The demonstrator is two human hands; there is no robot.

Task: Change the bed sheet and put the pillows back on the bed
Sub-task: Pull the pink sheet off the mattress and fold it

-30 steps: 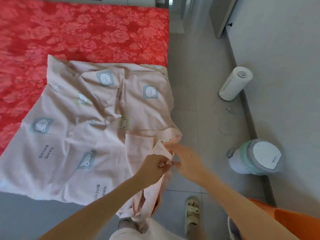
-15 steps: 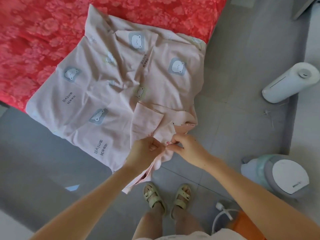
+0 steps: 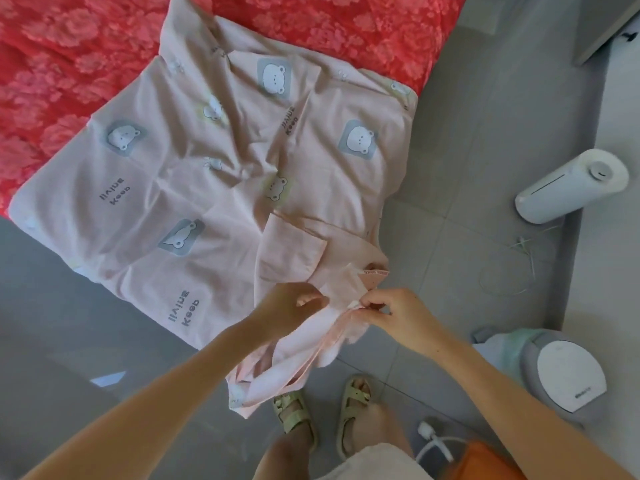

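Observation:
A pale pink bed sheet (image 3: 214,188) printed with bears and grey lettering lies folded over the corner of the bed, on a red floral mattress cover (image 3: 69,57). One bunched corner of the sheet hangs off the bed toward the floor. My left hand (image 3: 294,306) grips that bunched cloth from the left. My right hand (image 3: 391,313) pinches the hem of the same corner from the right. The two hands are a few centimetres apart. No pillows are in view.
Grey tiled floor (image 3: 467,168) runs along the bed's right side. A white cylindrical appliance (image 3: 571,185) stands by the wall, and a grey-and-white appliance (image 3: 554,372) with a cord sits lower right. An orange object (image 3: 485,462) lies at the bottom edge. My sandalled feet (image 3: 325,407) stand below the sheet.
The view has tilted downward, bringing my feet into sight. Both hands stay on the sheet's corner; the right hand, earlier reaching in, now pinches the hem.

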